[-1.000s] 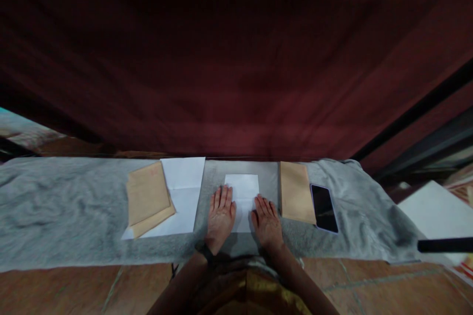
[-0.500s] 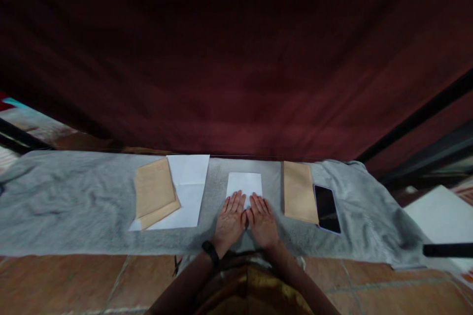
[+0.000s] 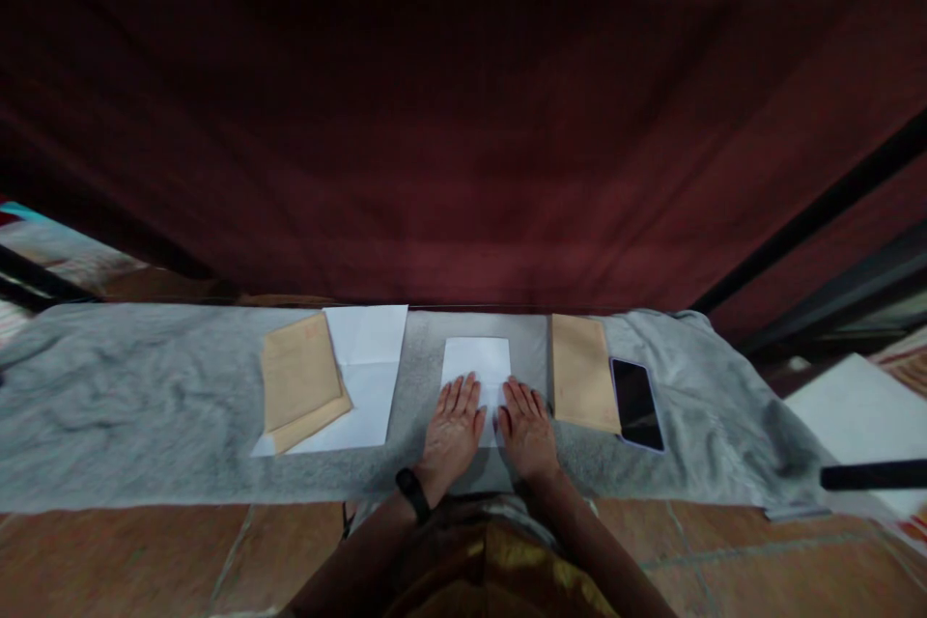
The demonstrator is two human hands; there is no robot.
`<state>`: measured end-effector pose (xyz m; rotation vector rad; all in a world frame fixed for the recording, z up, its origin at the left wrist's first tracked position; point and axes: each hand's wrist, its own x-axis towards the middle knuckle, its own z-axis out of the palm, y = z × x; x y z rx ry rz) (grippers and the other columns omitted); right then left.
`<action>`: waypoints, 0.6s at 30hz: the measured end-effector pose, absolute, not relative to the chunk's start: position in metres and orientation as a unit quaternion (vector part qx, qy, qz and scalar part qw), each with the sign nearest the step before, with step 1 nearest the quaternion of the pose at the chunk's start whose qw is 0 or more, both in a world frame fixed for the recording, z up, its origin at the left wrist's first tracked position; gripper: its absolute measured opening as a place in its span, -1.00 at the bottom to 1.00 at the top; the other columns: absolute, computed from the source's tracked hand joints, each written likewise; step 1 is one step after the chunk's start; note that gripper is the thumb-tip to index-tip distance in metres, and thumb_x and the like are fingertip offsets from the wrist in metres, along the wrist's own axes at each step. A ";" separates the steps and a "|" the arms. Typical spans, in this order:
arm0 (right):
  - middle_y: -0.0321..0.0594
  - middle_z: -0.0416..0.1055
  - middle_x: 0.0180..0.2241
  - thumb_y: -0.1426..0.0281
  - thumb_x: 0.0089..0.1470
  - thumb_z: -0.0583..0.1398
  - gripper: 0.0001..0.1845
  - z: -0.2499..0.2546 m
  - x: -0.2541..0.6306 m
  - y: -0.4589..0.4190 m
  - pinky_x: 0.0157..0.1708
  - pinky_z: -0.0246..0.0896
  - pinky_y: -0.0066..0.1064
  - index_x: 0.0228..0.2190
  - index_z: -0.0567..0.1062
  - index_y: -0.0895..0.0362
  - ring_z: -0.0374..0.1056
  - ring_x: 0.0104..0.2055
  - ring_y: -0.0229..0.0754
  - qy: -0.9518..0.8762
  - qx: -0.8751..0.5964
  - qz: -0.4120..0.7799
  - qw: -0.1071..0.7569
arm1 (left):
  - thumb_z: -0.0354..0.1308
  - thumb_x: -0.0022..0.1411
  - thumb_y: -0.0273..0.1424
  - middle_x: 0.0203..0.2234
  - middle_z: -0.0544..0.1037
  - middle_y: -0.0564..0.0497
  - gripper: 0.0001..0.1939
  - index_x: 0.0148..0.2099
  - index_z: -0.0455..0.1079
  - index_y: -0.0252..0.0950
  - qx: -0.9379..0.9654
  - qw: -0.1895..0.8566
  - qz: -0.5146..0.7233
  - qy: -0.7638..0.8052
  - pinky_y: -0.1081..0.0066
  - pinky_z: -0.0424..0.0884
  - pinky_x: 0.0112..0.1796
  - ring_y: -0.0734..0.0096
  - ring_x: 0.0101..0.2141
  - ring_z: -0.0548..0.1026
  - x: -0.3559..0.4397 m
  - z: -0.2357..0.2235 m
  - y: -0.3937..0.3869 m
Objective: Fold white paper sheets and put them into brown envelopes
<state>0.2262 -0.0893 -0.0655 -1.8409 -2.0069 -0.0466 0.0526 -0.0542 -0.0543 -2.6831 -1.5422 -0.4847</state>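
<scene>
A white sheet of paper point(image 3: 476, 357) lies on the grey cloth in front of me, with a crease across it. My left hand point(image 3: 453, 425) rests flat on its left side, fingers stretched out and pointing away from me. On the right edge of the paper lies my right hand point(image 3: 528, 427), also flat, with the fingers a little spread. A strip of the paper shows between the two hands; the parts under the palms are hidden. A dark band point(image 3: 413, 494) circles my left wrist.
To the left, brown envelopes point(image 3: 300, 372) overlap a larger creased white sheet point(image 3: 373, 348). A brown envelope point(image 3: 583, 372) and a phone point(image 3: 637, 404) with a dark screen lie to the right. Grey cloth point(image 3: 145, 396) covers the long surface, and a dark red curtain point(image 3: 463, 212) hangs behind.
My right hand has slid to the right, away from my left hand, uncovering more of the paper between them. My left hand stays nearly in place.
</scene>
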 end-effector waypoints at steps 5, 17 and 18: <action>-0.03 0.30 0.31 0.40 0.38 -0.03 -0.50 -0.072 0.226 -0.091 0.33 0.05 -0.02 0.25 0.39 0.24 0.22 0.34 0.04 -0.719 -0.659 -0.021 0.221 | -0.17 0.48 -0.38 0.38 0.26 -0.18 -0.46 0.42 0.15 -0.38 -0.883 -0.043 -0.150 -0.443 0.05 0.17 0.33 0.14 0.40 0.14 0.075 -0.053 -0.047; -0.03 0.39 0.25 0.43 0.35 0.01 -0.50 -0.059 0.231 -0.110 0.35 0.06 0.01 0.26 0.35 0.19 0.21 0.35 0.00 -0.742 -0.622 -0.005 0.251 | -0.22 0.50 -0.31 0.42 0.17 -0.10 -0.43 0.46 0.10 -0.31 -0.886 -0.065 -0.105 -0.446 -0.04 -0.08 0.39 0.14 0.43 0.02 0.112 -0.052 0.035; -0.04 0.40 0.24 0.43 0.35 0.02 -0.51 -0.058 0.232 -0.111 0.36 0.06 0.01 0.25 0.36 0.17 0.21 0.35 -0.01 -0.743 -0.621 -0.002 0.252 | -0.22 0.50 -0.29 0.42 0.17 -0.10 -0.43 0.46 0.10 -0.31 -0.886 -0.066 -0.102 -0.448 -0.05 -0.09 0.38 0.12 0.43 0.02 0.115 -0.051 0.039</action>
